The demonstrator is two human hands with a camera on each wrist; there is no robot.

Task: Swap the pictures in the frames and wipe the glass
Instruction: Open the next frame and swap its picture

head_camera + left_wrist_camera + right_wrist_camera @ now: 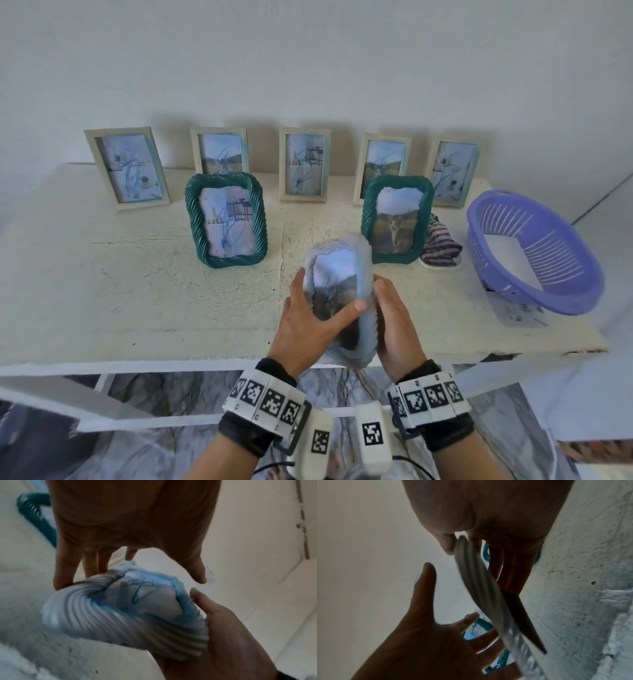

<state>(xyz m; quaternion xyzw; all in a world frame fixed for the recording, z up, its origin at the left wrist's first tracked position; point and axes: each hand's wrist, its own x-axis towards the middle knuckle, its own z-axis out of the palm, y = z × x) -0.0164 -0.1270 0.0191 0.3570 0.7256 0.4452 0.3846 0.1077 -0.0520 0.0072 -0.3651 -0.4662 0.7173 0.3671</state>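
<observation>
A pale blue-white twisted-rope frame [339, 294] with a landscape picture is held above the table's front edge, tilted back. Blue scribbles mark its glass [137, 595]. My right hand [380, 294] pinches its right edge, thumb [447, 546] on the front and fingers [508, 572] behind. My left hand [329, 291] is spread, its straight fingers [65, 574] against the frame's left edge and its thumb across the front. Two teal rope frames stand behind: one [226, 219] with a table picture and blue scribbles, one [397, 219] with a landscape.
Several pale rectangular frames [301, 164] lean along the wall at the back of the cream table [137, 291]. A striped cloth [440, 245] lies beside the right teal frame. A purple basket [534, 250] sits at the right, on a sheet of paper [517, 315].
</observation>
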